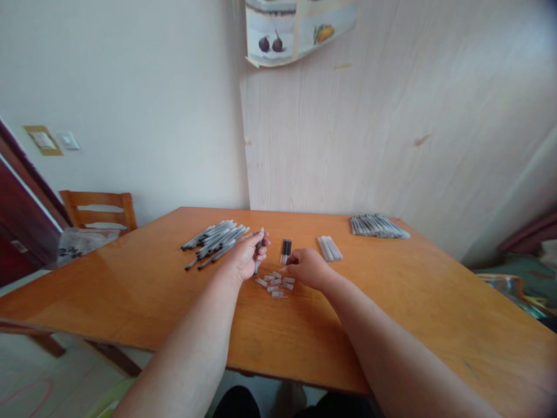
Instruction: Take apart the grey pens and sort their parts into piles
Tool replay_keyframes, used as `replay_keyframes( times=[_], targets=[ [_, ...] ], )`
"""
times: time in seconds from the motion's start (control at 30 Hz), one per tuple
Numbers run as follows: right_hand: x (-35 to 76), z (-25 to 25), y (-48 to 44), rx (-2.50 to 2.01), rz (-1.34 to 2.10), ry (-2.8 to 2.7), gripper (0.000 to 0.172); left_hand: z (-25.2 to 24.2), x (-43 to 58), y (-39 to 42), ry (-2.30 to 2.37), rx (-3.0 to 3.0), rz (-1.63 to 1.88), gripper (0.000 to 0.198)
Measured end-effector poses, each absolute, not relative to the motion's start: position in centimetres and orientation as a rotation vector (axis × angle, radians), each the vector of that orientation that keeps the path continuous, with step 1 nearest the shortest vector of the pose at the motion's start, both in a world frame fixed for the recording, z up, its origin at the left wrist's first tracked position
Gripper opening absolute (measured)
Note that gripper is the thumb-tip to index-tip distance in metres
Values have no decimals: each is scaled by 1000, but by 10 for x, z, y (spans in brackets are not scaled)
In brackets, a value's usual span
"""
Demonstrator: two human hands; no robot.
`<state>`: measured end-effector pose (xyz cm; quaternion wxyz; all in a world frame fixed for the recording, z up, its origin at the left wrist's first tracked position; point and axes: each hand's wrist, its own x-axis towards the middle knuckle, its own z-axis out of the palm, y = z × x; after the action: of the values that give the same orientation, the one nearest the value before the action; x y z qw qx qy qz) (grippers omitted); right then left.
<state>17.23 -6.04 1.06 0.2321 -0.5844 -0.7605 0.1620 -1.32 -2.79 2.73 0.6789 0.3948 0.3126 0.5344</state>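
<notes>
My left hand (250, 253) is closed around a pen (256, 268), whose grey shaft and dark part show between the fingers. Just right of it, my right hand (307, 267) is in a pinch, low over the table. A small pale piece seems to be at its fingertips, too small to make out. Below both hands lies a loose cluster of small whitish plastic pieces (273, 281), like pen tips or plugs. Behind the right fingers is a short row of black-and-white sticks (286, 246), partly covered by the hand. Several translucent tubes (329, 248) lie to its right.
A heap of pens (217, 237) with dark ends spreads left of my hands on the wooden table (174, 307). Another stack of pens (378, 226) lies at the back right. A wall stands behind the table, and a wooden chair (100, 209) is at the far left.
</notes>
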Motion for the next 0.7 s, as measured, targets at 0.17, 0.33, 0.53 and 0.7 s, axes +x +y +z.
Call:
replay_keyframes(
  times=[0.17,0.33,0.53,0.7],
  targets=[
    [169,17,-67,-1772,406,-2154,15,28,-13,-28,711,868,1218,11],
    [167,20,-71,-1830,368,-2158,18,29,-12,-28,704,847,1219,13],
    [164,23,-75,-1841,361,-2184,21,28,-13,-26,709,813,1222,10],
    [163,21,-75,-1788,362,-2211,20,30,-11,-27,724,779,1236,13]
  ],
)
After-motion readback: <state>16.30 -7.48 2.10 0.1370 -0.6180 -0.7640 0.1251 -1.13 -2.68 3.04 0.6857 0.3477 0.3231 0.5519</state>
